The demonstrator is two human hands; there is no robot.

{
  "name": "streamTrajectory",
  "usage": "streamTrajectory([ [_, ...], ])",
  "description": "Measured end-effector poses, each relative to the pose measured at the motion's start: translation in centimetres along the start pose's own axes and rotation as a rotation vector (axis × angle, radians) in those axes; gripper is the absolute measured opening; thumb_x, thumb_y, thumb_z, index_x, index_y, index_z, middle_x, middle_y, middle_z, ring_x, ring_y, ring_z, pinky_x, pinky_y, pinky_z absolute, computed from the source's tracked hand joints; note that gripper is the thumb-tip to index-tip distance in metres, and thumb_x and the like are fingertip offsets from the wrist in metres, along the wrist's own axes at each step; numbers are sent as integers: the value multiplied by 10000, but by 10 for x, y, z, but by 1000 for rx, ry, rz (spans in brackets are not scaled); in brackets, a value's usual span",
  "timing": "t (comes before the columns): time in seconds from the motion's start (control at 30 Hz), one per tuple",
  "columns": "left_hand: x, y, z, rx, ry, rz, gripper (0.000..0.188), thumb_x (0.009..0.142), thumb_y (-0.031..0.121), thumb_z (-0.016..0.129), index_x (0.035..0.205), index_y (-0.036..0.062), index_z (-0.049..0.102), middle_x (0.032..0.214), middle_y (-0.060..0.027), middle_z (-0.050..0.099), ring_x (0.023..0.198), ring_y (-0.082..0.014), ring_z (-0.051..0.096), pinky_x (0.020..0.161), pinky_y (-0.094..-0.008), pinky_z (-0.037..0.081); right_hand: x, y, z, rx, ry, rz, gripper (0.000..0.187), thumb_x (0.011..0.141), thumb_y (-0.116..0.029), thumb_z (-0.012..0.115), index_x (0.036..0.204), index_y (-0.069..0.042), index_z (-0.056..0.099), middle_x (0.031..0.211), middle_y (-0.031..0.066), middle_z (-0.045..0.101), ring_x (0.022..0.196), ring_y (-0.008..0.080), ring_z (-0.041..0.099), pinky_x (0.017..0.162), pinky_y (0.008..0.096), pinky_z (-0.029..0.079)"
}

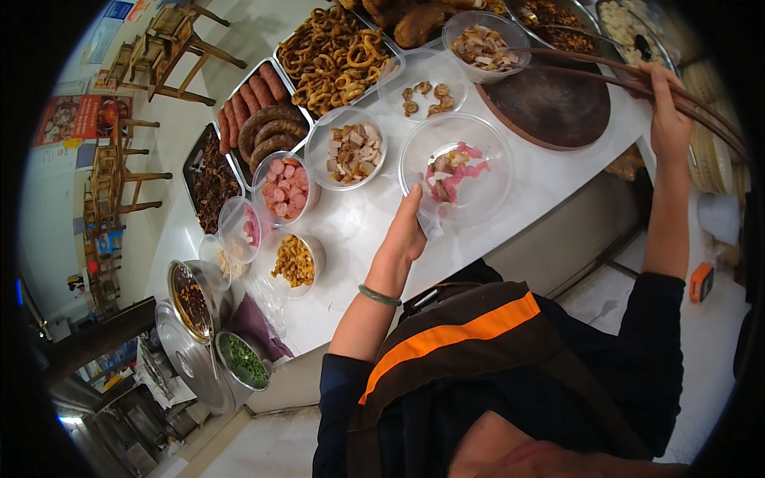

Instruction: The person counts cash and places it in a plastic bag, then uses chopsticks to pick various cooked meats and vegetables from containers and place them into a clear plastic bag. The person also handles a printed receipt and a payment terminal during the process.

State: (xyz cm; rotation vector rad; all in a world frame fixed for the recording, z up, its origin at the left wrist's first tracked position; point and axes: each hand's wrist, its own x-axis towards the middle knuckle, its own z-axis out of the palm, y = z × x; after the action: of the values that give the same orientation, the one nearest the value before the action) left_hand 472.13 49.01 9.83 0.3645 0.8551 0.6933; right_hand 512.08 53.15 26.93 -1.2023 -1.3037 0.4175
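Note:
My left hand (408,227) grips the near-left rim of a clear plastic bowl (496,187), thumb on its edge and the other fingers mostly hidden. A few pink and brownish meat pieces (458,169) lie inside it. My right hand (668,103), at the far right, is closed around a pair of long brown chopsticks (594,70). Their tips reach left into a clear tub of cut meat (484,49) at the back. Below the chopsticks sits a round, dark wooden chopping block (550,103). Another clear bowl (396,86) with small curled pieces stands behind the held one.
Left of the bowl are tubs of diced meat (355,155), pink sausage slices (284,189) and yellow-brown bits (295,261). Trays of sausages (263,92) and brown rings (335,56) line the far side. A chili sauce pot (190,299) and chopped greens (247,362) stand lower left.

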Motion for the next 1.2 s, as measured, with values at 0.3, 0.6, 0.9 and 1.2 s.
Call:
streamTrajectory([
  [0.3, -14, -5, 4, 11, 28, 38, 653, 927, 467, 517, 1431, 102, 319, 1343, -91, 495, 1175, -235, 517, 941, -401, 467, 26, 18, 22, -279, 12, -62, 198, 945, -201, 581, 978, -27, 669, 797, -3, 656, 730, 68, 595, 643, 228, 486],
  [0.6, -17, -14, 0, 56, 29, 26, 812, 841, 553, 612, 1441, 113, 288, 1315, -63, 495, 1120, -198, 509, 893, -357, 450, 49, 41, 61, -229, -71, 108, 241, 915, -245, 604, 927, -13, 669, 744, 30, 664, 661, 97, 639, 580, 251, 517],
  [0.9, -17, -15, -2, 70, 3, 43, 805, 855, 551, 586, 1452, 111, 270, 1336, -76, 485, 1174, -219, 497, 948, -376, 435, 44, 43, 56, -243, -36, 36, 262, 916, -233, 601, 897, 19, 667, 727, 55, 675, 682, 110, 653, 606, 252, 525],
  [1.2, -4, -21, -5, 65, -21, 9, 876, 820, 571, 634, 1449, 96, 253, 1344, -83, 466, 1168, -220, 488, 937, -381, 431, 49, 49, 56, -189, -47, 75, 226, 919, -224, 601, 921, -10, 672, 749, 51, 676, 658, 111, 647, 566, 237, 522],
])
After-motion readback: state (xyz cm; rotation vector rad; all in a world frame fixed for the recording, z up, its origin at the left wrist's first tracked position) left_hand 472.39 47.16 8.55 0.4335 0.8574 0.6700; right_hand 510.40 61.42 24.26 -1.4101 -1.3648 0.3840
